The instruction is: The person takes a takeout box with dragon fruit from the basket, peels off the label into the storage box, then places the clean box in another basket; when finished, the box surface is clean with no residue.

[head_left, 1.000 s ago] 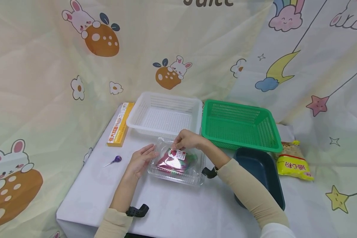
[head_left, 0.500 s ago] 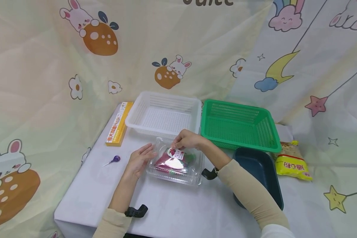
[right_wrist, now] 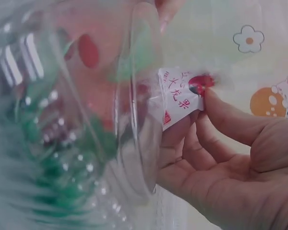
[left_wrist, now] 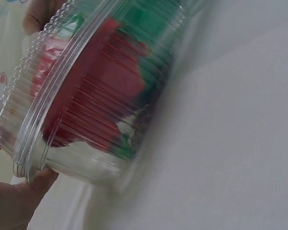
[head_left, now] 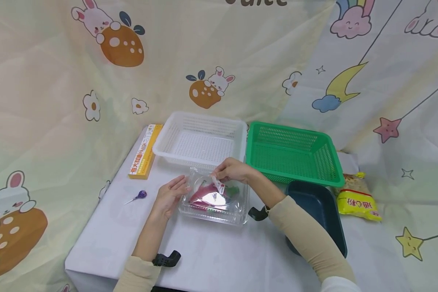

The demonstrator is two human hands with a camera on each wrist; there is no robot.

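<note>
A clear plastic clamshell box (head_left: 208,218) sits on the table, with red and green contents (left_wrist: 103,76) seen through its walls; it looks closed. My right hand (head_left: 235,170) pinches a white printed sticker label (right_wrist: 177,98) between thumb and fingers above the lid. Part of the label stands up off the lid, while its lower end still meets the plastic. My left hand (head_left: 170,196) rests against the box's left side, its fingers mostly straight. In the left wrist view, the left thumb (left_wrist: 41,184) touches the rim.
Behind the box stand a white basket (head_left: 160,153) and a green basket (head_left: 295,178). A dark blue tray (head_left: 323,211) and a yellow bag (head_left: 357,202) are on the right. A yellow pasta box (head_left: 146,152) and a purple lollipop (head_left: 141,194) lie on the left.
My right hand has lifted the label, which lay flat on the lid and now bends upward. The left hand and box have hardly moved.
</note>
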